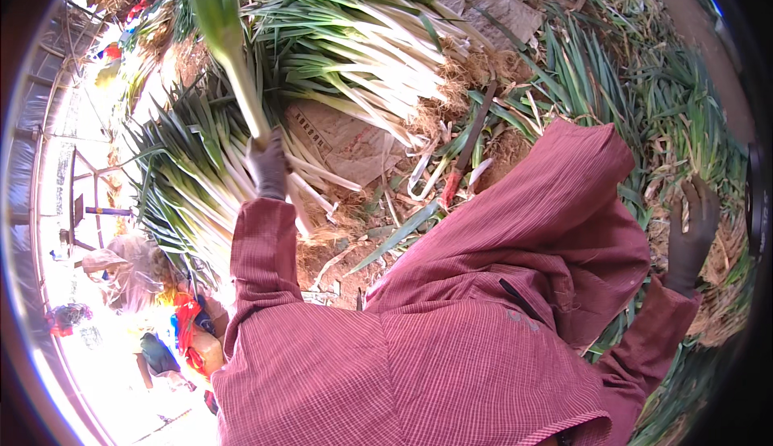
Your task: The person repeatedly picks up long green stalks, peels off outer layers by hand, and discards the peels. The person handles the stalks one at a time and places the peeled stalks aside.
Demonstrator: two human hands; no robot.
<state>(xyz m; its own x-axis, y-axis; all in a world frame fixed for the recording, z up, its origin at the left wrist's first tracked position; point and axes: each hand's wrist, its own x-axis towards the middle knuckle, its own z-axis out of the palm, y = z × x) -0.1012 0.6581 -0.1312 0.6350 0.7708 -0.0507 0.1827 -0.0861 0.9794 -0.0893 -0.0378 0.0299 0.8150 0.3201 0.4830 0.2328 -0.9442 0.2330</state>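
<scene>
My gloved left hand [269, 165] is closed around the lower end of a long leek or large green onion [244, 87]; its green leaves rise towards the top of the view. Beneath and beside that hand lies a pile of similar stalks [211, 186], roots to the right. Farther up, a second pile [374, 47] lies with its pale stems and brown roots towards the right. My gloved right hand [694, 222] is far out to the right, fingers spread and pointing at untrimmed green plants [700, 138]; nothing shows in its grasp.
A long dark blade tool with a red handle [450, 187] rests among loose leaves near my raised knee. Sacking or paper sheets [344, 138] lie under the piles. Leafy plants [586, 71] lie at the upper right. Bright ties [187, 319] and plastic bags [121, 265] are at the left.
</scene>
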